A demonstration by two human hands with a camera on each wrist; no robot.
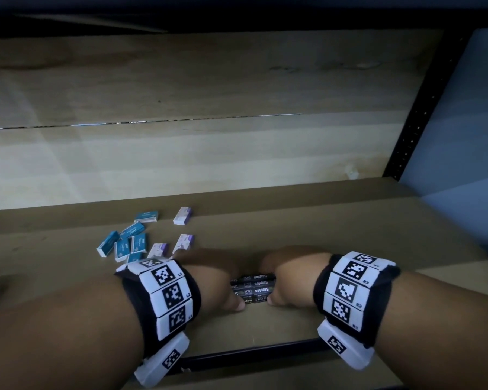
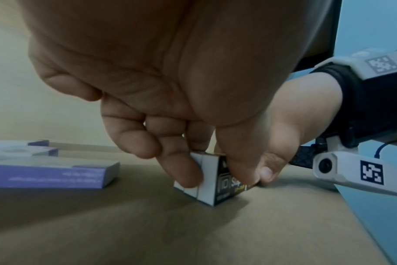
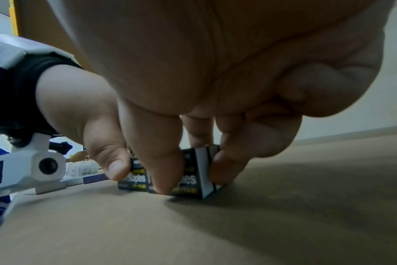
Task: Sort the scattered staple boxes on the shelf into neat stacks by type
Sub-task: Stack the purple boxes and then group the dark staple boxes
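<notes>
Several black staple boxes [image 1: 254, 288] stand packed side by side on the brown shelf board [image 1: 335, 235], near its front edge. My left hand [image 1: 223, 280] grips their left end, fingers on the white end flaps [image 2: 204, 179] and thumb on the front. My right hand [image 1: 285, 280] grips the right end [image 3: 204, 172] the same way. Teal staple boxes [image 1: 127, 243] lie scattered at the left, with white-and-purple staple boxes [image 1: 183, 229] beside them. A purple box [image 2: 48, 172] lies flat in the left wrist view.
The shelf's back panel [image 1: 195, 108] is pale wood. A black perforated upright [image 1: 423, 108] stands at the right, with a blue wall [image 1: 468, 122] beyond. A black front rail [image 1: 251, 356] runs below my wrists.
</notes>
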